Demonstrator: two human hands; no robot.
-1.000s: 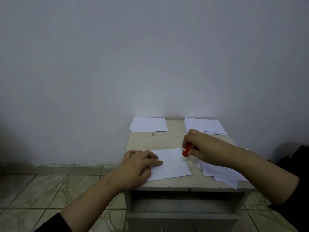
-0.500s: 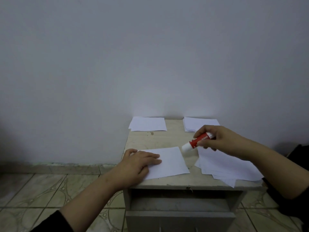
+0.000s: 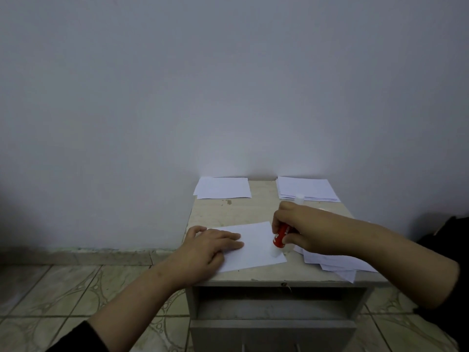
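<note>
Red glue stick [image 3: 281,236], gripped by right hand [image 3: 305,228], tip down on white sheet [image 3: 256,247] near its right edge. Flat left hand [image 3: 208,246] presses sheet. Beige tabletop [image 3: 253,212] against grey wall [image 3: 228,85]; tiled floor [image 3: 76,295]. Half a second ago stick hovered off the sheet.

white print on glue stick [image 3: 281,235], unreadable

In my right hand [image 3: 304,229] the red glue stick [image 3: 281,237] tilts, its white tip touching the white sheet [image 3: 256,247] near its right edge. The sheet lies flat, slightly askew, under my left hand [image 3: 210,247].
</note>
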